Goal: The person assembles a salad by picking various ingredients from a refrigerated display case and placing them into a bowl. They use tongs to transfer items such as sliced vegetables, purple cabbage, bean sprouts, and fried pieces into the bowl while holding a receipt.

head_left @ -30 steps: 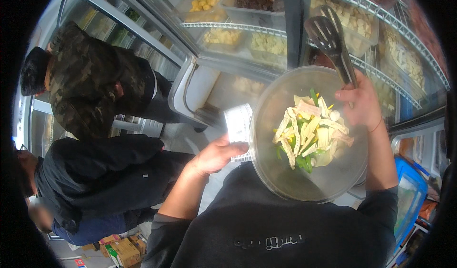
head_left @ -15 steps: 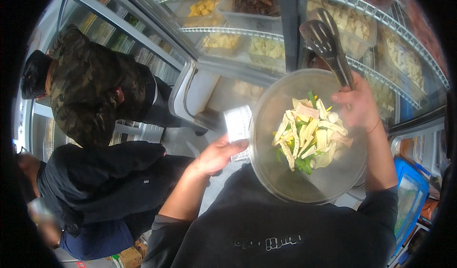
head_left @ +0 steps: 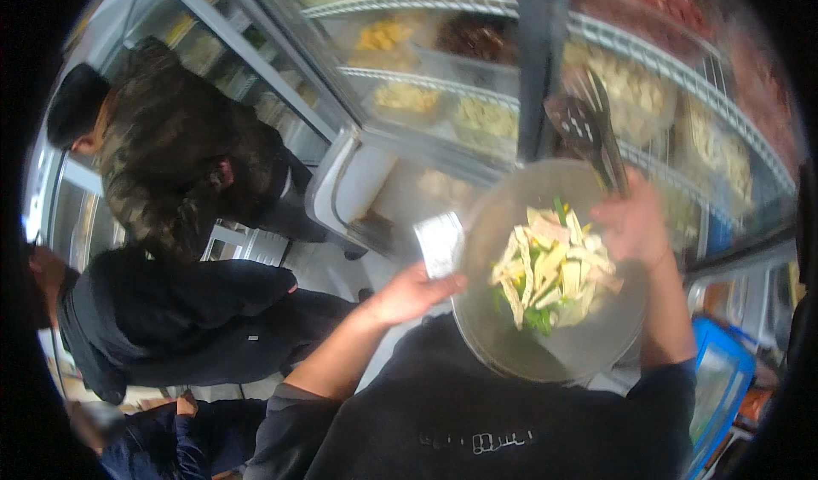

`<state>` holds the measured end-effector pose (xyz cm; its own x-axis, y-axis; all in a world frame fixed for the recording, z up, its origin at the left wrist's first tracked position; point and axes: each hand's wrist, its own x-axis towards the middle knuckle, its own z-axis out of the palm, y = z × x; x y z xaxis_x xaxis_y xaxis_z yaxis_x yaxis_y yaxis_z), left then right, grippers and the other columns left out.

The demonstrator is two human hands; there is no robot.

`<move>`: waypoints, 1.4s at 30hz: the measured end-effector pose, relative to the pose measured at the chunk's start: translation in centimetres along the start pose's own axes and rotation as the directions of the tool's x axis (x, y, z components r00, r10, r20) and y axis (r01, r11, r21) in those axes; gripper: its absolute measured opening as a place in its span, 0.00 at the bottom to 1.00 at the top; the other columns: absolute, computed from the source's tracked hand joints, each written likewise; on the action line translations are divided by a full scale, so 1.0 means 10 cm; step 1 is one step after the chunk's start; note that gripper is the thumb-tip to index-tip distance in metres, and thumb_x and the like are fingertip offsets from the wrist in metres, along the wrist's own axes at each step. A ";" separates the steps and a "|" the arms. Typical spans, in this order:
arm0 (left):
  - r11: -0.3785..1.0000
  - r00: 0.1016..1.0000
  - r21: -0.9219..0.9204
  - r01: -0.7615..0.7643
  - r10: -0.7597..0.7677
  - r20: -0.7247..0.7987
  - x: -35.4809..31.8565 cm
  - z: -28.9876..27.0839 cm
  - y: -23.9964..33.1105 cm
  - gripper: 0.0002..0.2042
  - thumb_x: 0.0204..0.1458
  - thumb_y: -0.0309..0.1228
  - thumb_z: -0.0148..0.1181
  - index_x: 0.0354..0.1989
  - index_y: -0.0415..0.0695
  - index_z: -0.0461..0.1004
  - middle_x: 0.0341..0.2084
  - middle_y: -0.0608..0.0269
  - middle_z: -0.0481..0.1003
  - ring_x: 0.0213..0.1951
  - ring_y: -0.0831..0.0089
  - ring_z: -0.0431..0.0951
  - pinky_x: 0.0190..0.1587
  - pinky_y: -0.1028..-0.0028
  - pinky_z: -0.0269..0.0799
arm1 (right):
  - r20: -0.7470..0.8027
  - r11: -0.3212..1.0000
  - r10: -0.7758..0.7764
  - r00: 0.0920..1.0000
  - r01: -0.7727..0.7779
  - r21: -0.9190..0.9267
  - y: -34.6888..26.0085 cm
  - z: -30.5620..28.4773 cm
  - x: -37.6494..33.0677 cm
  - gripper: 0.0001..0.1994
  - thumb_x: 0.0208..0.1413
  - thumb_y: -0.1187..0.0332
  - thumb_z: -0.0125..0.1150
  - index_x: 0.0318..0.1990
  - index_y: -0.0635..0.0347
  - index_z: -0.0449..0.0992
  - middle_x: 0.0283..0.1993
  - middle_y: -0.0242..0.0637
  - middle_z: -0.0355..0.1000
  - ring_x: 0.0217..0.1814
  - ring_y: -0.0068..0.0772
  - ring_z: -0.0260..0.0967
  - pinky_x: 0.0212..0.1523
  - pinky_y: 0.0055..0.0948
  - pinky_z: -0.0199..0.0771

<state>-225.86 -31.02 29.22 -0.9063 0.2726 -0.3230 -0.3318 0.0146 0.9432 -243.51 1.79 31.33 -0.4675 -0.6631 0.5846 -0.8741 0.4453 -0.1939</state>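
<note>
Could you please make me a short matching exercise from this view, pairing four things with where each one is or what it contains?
1. Slotted tongs
2. White paper slip
3. Clear round bowl
4. Camouflage jacket

A. Containing pale food strips
B. Worn at the picture's left side
C. Held in the right hand
D. Held in the left hand

Pairs: 1-C, 2-D, 3-A, 4-B

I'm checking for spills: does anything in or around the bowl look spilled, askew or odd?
Nothing stands out. The cut food lies inside the clear bowl, with none visible over its rim; the left hand holds a white slip, the right hand dark tongs. Blur could hide small damage.
</note>
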 end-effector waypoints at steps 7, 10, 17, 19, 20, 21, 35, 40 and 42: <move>0.946 0.975 0.299 -0.128 0.176 -0.139 0.02 0.22 0.03 0.32 0.54 0.44 0.62 0.61 0.36 0.61 0.53 0.48 0.69 0.55 0.65 0.68 0.59 0.67 0.63 | 0.083 0.724 0.479 0.874 -0.446 0.526 -0.08 0.10 0.12 0.13 0.25 0.74 0.60 0.26 0.51 0.79 0.33 0.40 0.67 0.36 0.48 0.66 0.35 0.37 0.66; 0.957 0.972 0.249 -0.146 0.185 -0.141 0.00 0.24 0.01 0.29 0.55 0.43 0.61 0.59 0.36 0.64 0.52 0.50 0.71 0.52 0.67 0.70 0.57 0.69 0.64 | -0.053 0.987 -0.065 0.996 0.072 0.141 -0.05 0.02 0.14 0.12 0.26 0.74 0.61 0.26 0.56 0.80 0.44 0.49 0.73 0.43 0.48 0.73 0.44 0.38 0.73; 0.996 0.973 -0.006 -0.092 0.089 -0.211 -0.07 0.20 -0.16 0.21 0.65 0.41 0.44 0.60 0.39 0.64 0.56 0.58 0.67 0.58 0.70 0.63 0.63 0.68 0.55 | 0.003 0.997 -0.055 0.998 0.054 0.048 0.02 0.01 0.09 0.12 0.23 0.73 0.59 0.23 0.48 0.79 0.32 0.44 0.65 0.34 0.51 0.65 0.33 0.41 0.65; 0.976 0.947 0.125 -0.179 0.206 -0.245 -0.07 0.20 -0.17 0.21 0.65 0.41 0.43 0.58 0.38 0.65 0.54 0.57 0.68 0.56 0.69 0.64 0.61 0.68 0.56 | -0.001 0.990 -0.012 1.000 0.012 0.138 0.01 0.03 0.11 0.12 0.23 0.74 0.59 0.22 0.47 0.79 0.29 0.41 0.63 0.32 0.49 0.63 0.31 0.40 0.63; 0.938 0.908 0.231 -0.260 0.319 -0.270 -0.08 0.20 -0.16 0.20 0.65 0.40 0.43 0.57 0.37 0.66 0.53 0.58 0.69 0.55 0.70 0.65 0.60 0.69 0.58 | -0.009 0.983 0.004 1.000 -0.003 0.185 0.01 0.03 0.13 0.12 0.23 0.74 0.58 0.22 0.47 0.79 0.28 0.40 0.62 0.31 0.48 0.63 0.30 0.40 0.62; 0.966 0.928 0.183 -0.182 0.230 -0.293 -0.08 0.21 -0.16 0.20 0.66 0.40 0.43 0.56 0.37 0.66 0.52 0.59 0.69 0.54 0.71 0.65 0.59 0.70 0.58 | -0.056 0.978 -0.013 0.998 0.024 0.205 0.00 0.04 0.15 0.11 0.23 0.74 0.58 0.22 0.48 0.78 0.26 0.37 0.61 0.30 0.46 0.62 0.29 0.39 0.61; 0.968 0.926 -0.024 -0.251 0.233 -0.297 0.00 0.20 -0.09 0.19 0.65 0.34 0.43 0.61 0.40 0.62 0.55 0.65 0.69 0.57 0.76 0.65 0.61 0.71 0.57 | -0.026 0.994 -0.024 0.999 0.027 0.108 -0.02 0.02 0.15 0.12 0.22 0.72 0.58 0.23 0.48 0.79 0.28 0.40 0.61 0.31 0.47 0.61 0.28 0.39 0.61; 0.964 0.924 -0.059 -0.258 0.229 -0.306 -0.01 0.19 -0.07 0.19 0.64 0.31 0.46 0.62 0.42 0.60 0.55 0.66 0.68 0.57 0.76 0.64 0.61 0.72 0.56 | -0.076 0.986 -0.011 0.997 0.024 0.162 -0.04 0.04 0.16 0.12 0.22 0.74 0.58 0.22 0.48 0.78 0.28 0.40 0.61 0.30 0.47 0.61 0.27 0.38 0.60; 0.965 0.924 -0.053 -0.258 0.230 -0.304 0.00 0.19 -0.06 0.20 0.63 0.30 0.48 0.63 0.42 0.59 0.55 0.66 0.68 0.57 0.76 0.64 0.61 0.72 0.57 | -0.080 0.984 -0.002 0.997 0.017 0.178 -0.05 0.04 0.17 0.12 0.22 0.75 0.57 0.22 0.47 0.78 0.28 0.39 0.62 0.30 0.47 0.61 0.27 0.38 0.59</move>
<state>-225.16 -29.23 28.80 -0.9938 -0.0373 -0.1047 -0.1002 -0.1069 0.9892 -243.95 0.22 32.04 -0.4533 -0.6139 0.6463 -0.8913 0.3200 -0.3212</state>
